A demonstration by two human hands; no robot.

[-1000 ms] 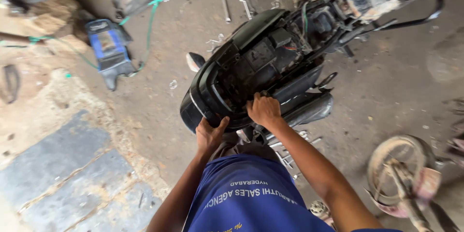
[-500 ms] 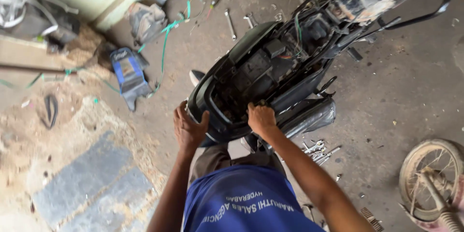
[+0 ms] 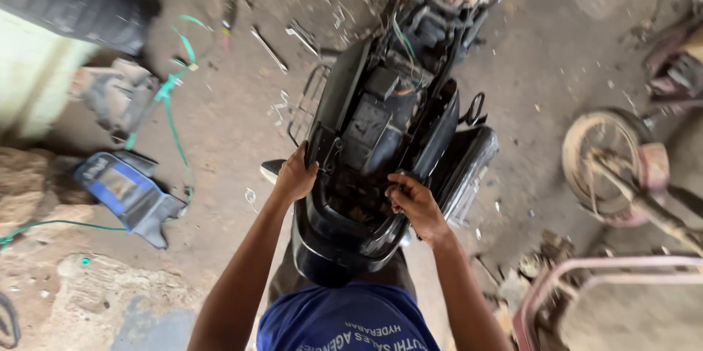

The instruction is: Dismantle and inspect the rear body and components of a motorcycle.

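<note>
Head view, left to right. Black tyre, top left corner, against a pale wall. Grey rag heap below it, green cord running past. Blue-and-black panel flat on the dirt floor, near left edge. Spanners scattered on the floor, upper middle. Left hand: fingers curled shut over the left rim of the black rear cowl, thumb side on the outer face. Motorbike, seat off, centre frame, tail toward the person, open frame bay showing black parts and wires; cowl wraps its rear end, just above the blue shirt. Right hand: fingers bent and closed on the cowl's right inner edge, knuckles up. Chrome silencer beside the bike's right flank. Loose wheel on the floor, right. Pink tube frame, lower right corner.
</note>
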